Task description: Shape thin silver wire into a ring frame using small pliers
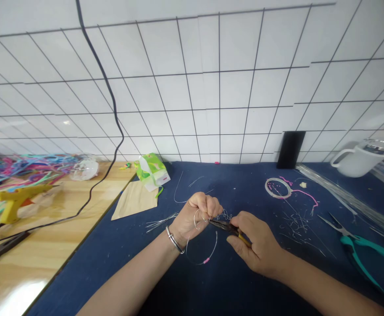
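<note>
My left hand (201,213) is closed in a pinch on a bent silver wire (196,219), whose loops stick out on both sides of the fingers. Below that hand hangs a thin wire ring (217,241) with a few pink beads (206,260) on its lower side. My right hand (257,243) is wrapped round pliers with yellowish handles (244,239). Their dark jaws (220,224) point left and meet the wire at my left fingertips. Whether the jaws are clamped tight on it is too small to tell.
Teal-handled pliers (349,237), wire snippets (297,226), a white ring with pink cord (267,188) and long wires (336,193) lie right. A white mug (353,162) stands behind. Left are a tissue pack (152,169), yellow glue gun (17,197) and black cable (91,193).
</note>
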### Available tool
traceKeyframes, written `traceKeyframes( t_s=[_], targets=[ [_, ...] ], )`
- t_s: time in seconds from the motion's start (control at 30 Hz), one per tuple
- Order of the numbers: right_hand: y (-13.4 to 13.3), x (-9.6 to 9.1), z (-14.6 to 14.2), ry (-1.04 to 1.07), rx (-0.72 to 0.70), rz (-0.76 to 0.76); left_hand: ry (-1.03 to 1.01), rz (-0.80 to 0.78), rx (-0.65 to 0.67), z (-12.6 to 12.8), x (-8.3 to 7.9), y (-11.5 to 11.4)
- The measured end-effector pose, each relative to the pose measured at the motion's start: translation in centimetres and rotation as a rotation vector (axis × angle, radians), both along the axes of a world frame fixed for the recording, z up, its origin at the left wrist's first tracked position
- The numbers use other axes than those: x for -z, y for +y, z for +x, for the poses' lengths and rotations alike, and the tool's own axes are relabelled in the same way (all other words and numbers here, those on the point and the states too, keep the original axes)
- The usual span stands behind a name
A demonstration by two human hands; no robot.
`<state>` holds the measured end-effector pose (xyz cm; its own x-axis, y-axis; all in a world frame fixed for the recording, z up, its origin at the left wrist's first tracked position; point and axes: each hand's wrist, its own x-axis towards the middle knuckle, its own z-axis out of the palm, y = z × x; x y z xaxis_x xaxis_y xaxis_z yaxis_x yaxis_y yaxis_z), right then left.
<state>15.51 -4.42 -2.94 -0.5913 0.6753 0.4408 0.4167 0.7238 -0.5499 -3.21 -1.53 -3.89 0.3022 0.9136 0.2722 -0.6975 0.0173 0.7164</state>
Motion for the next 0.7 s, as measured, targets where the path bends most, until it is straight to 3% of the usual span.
traceKeyframes(
  t_s=[0.47,0.7],
  targets=[
    [-0.4,0.1,-0.4,0.082,-0.03,-0.225,-0.031,-0.02,-0.027,0.4,-0.2,-0.3],
    [-0.6,0.4,-0.4,0.079,0.052,-0.13,-0.086,-0.071,-0.057,1.1,0.0,-0.5]
  ],
)
